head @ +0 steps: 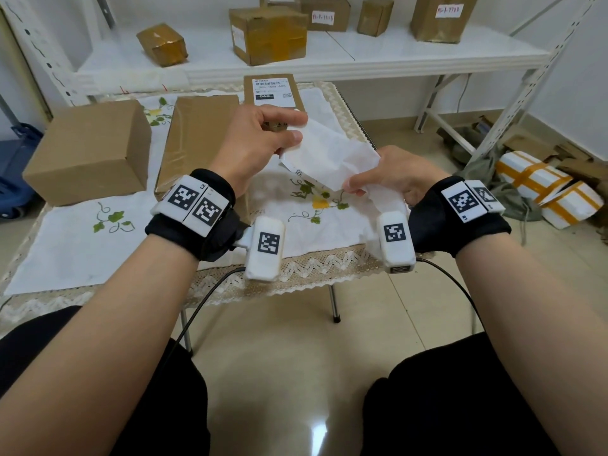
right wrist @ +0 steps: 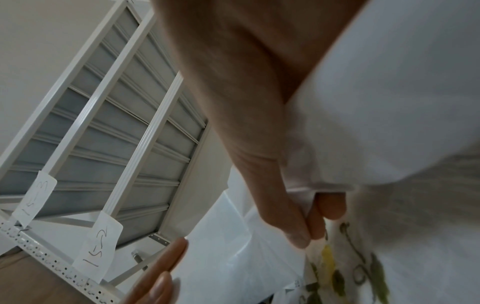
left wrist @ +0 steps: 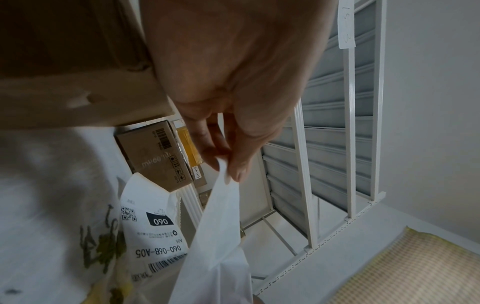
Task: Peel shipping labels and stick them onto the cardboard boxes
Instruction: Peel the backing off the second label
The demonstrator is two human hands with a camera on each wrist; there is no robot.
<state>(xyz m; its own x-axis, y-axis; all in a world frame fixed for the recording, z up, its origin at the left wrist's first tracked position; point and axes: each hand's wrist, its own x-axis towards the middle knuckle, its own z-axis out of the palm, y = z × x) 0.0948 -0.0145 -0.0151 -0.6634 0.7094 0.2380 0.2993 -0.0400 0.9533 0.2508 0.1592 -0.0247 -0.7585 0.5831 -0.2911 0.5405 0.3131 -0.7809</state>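
Presently held above the embroidered tablecloth (head: 82, 245): one shipping label (left wrist: 153, 224), white, printed "060-06B-A05" with barcode, curling off its crumpled white backing sheet (head: 329, 153). Left hand (head: 260, 143) pinches the sheet's upper edge; right hand (head: 394, 179) pinches its lower corner. Labelled cardboard box (head: 273, 93) lies beyond.

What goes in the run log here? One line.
step: peeling | left hand: pinches backing paper | right hand: pinches shipping label | boxes: on table

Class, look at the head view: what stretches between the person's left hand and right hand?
A white label sheet, pinched by the left hand at its top and the right hand at its bottom; the head view shows it.
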